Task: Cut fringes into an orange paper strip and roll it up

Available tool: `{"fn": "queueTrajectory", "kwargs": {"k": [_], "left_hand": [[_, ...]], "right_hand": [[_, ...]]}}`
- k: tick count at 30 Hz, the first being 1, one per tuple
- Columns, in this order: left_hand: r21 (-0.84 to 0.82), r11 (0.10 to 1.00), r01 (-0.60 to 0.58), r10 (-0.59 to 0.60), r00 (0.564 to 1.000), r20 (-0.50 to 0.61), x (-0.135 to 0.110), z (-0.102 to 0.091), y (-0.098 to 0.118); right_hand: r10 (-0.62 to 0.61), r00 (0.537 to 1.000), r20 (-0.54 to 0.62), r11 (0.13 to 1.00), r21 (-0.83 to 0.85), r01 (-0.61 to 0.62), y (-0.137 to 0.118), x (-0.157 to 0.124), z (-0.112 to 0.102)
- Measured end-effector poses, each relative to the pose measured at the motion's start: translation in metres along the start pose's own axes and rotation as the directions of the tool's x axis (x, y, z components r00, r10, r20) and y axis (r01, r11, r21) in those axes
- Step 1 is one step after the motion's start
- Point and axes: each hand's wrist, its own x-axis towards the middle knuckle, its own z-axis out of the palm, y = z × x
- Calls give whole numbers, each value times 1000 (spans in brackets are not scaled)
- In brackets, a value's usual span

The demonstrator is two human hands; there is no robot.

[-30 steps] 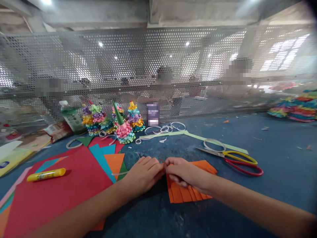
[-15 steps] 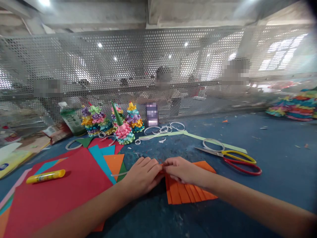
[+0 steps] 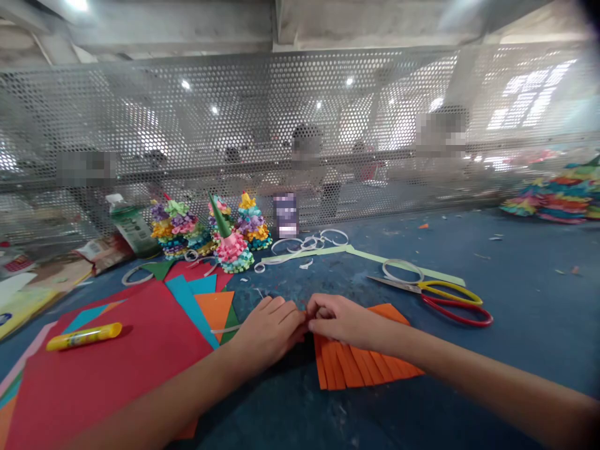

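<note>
A sheet of orange paper (image 3: 363, 365), cut into a fringe along its near edge, lies under my right hand (image 3: 340, 319). My right hand is closed, with thumb and fingers pinched at the paper's left end. My left hand (image 3: 272, 328) is closed too, its fingertips meeting the right ones at that same end. The exact pinch point is mostly hidden by the fingers. A thin whitish strip (image 3: 225, 329) pokes out left of my left hand.
Scissors (image 3: 422, 287) with yellow and red handles lie to the right. Red paper (image 3: 135, 356) bears a yellow glue stick (image 3: 84, 336) at left. Behind stand small paper trees (image 3: 233, 250), a bottle (image 3: 134, 225), a phone-like object (image 3: 285, 215), curled white strips (image 3: 304, 244) and a perforated metal screen (image 3: 244, 81).
The fringed paper's near edge has shifted slightly right and its strips have spread. Less orange shows between my fingertips. Both hands stay together in nearly the same place.
</note>
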Motion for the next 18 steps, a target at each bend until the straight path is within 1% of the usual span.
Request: {"fn": "queueTrajectory", "kwargs": {"k": [4, 10, 13, 14, 16, 18], "left_hand": [[-3, 1000, 0, 0, 1000, 7, 0, 1, 0], [-13, 1000, 18, -18, 1000, 6, 0, 1, -1], [-14, 1000, 7, -7, 1000, 22, 1, -2, -1], [-14, 1000, 3, -3, 1000, 28, 1, -3, -1], [-15, 1000, 5, -5, 999, 37, 2, -4, 0], [-16, 1000, 15, -15, 999, 41, 2, -4, 1]], "right_hand": [[42, 999, -4, 999, 29, -42, 0, 0, 4], [123, 990, 70, 990, 62, -127, -1, 0, 1], [142, 984, 106, 988, 50, -148, -1, 0, -2], [141, 985, 104, 989, 34, -145, -1, 0, -3], [114, 992, 57, 993, -3, -114, 1, 0, -4], [34, 999, -23, 997, -68, -35, 2, -2, -4]]}}
